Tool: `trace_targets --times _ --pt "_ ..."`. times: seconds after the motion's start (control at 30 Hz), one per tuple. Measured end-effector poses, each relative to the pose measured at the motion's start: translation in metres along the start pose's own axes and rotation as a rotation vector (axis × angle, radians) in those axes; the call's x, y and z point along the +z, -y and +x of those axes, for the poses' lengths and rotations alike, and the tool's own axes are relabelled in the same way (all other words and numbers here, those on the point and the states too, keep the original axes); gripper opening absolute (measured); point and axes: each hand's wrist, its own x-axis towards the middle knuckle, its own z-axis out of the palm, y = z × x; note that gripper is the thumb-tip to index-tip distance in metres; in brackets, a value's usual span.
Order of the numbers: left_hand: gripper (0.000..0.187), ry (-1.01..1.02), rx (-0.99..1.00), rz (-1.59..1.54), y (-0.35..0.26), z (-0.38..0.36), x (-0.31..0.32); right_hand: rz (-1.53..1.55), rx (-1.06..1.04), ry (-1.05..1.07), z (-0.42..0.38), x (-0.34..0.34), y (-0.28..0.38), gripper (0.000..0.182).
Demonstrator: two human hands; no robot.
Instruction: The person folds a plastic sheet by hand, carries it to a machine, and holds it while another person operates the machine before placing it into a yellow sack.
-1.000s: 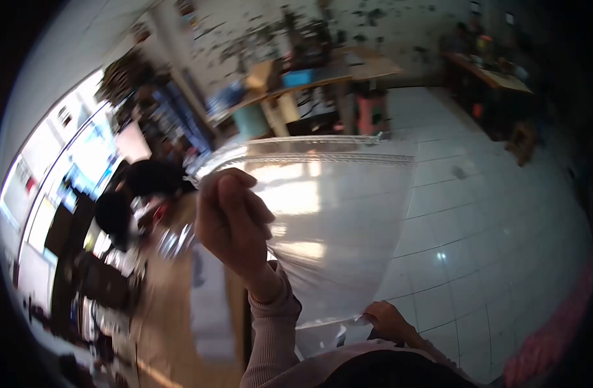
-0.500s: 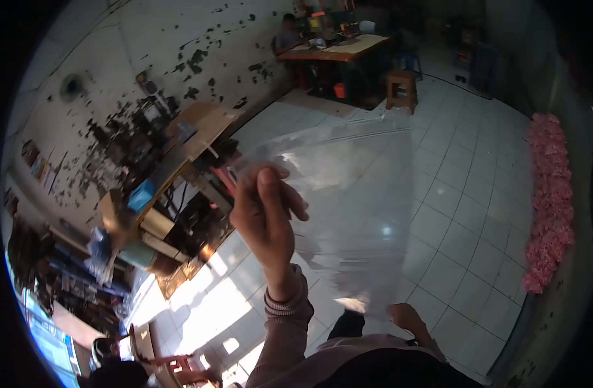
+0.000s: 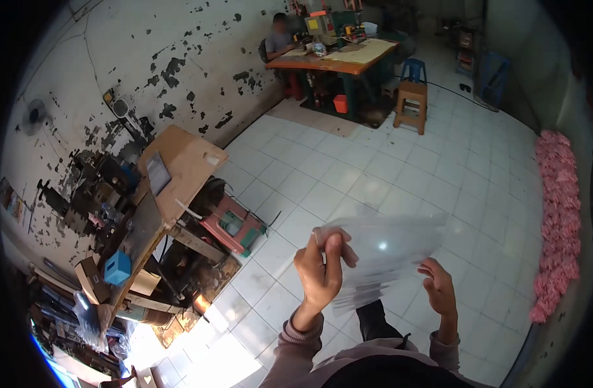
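Clear plastic sheets [image 3: 390, 252] hang in front of me, with light glinting off them and what look like layered folds or edges along the bottom. My left hand [image 3: 323, 266] pinches them at their upper left corner between thumb and fingers. Beside their right edge is my right hand [image 3: 438, 288], its fingers bent but apart. Whether those fingertips touch the plastic is hard to see. Through the sheets the floor tiles show faintly.
On the left stands a cluttered workbench [image 3: 186, 161] with a blue box [image 3: 117, 268] and a pink stool [image 3: 235, 223] beside it. A person [image 3: 280, 42] sits at a far machine table [image 3: 335, 63], near a wooden stool [image 3: 411, 107]. Pink bundles [image 3: 558, 226] line the right wall.
The plastic has come lower and looks less stretched out. My right hand has risen from near my body to the sheets' right edge. The camera view has shifted.
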Motion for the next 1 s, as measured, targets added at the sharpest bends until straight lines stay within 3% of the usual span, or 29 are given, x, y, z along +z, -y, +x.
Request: trace_targets --times 0.03,0.17,0.27,0.3,0.4,0.47,0.6,0.63,0.67,0.73,0.9,1.0 --pt "0.023 -0.003 -0.009 0.009 0.026 0.018 -0.005 0.032 -0.034 0.031 0.041 0.012 0.007 0.075" --pt "0.021 0.041 -0.021 0.129 0.103 0.107 -0.04 0.309 -0.17 0.034 0.198 0.076 0.011 0.08" --pt "0.01 -0.066 -0.12 0.202 0.154 0.172 -0.074 0.431 -0.224 0.26 0.314 0.129 0.02 0.066" --pt "0.011 -0.119 -0.125 0.277 0.164 0.197 -0.088 0.414 -0.166 0.333 0.349 0.144 0.02 0.05" --pt "0.015 -0.394 -0.178 0.381 0.21 0.252 -0.114 0.416 -0.198 0.505 0.444 0.197 0.021 0.04" --pt "0.017 -0.427 -0.136 0.418 0.253 0.292 -0.125 0.422 -0.338 0.599 0.502 0.233 -0.011 0.031" --pt "0.02 -0.377 -0.134 0.329 0.36 0.377 -0.138 0.192 -0.143 0.568 0.61 0.272 -0.052 0.029" --pt "0.022 -0.333 -0.155 0.286 0.388 0.4 -0.139 0.213 -0.19 0.469 0.639 0.281 -0.068 0.028" --pt "0.024 -0.297 -0.165 0.229 0.416 0.429 -0.138 0.348 -0.033 0.385 0.668 0.288 -0.069 0.027" --pt "0.024 -0.112 -0.223 0.113 0.457 0.493 -0.142 0.408 0.031 0.237 0.729 0.295 -0.077 0.028" --pt "0.028 0.179 -0.499 -0.346 0.542 0.662 -0.123 0.305 0.022 -0.067 0.871 0.302 -0.086 0.029" --pt "0.031 0.289 -0.491 -0.365 0.611 0.74 -0.117 0.289 0.006 -0.178 0.957 0.318 -0.113 0.03"
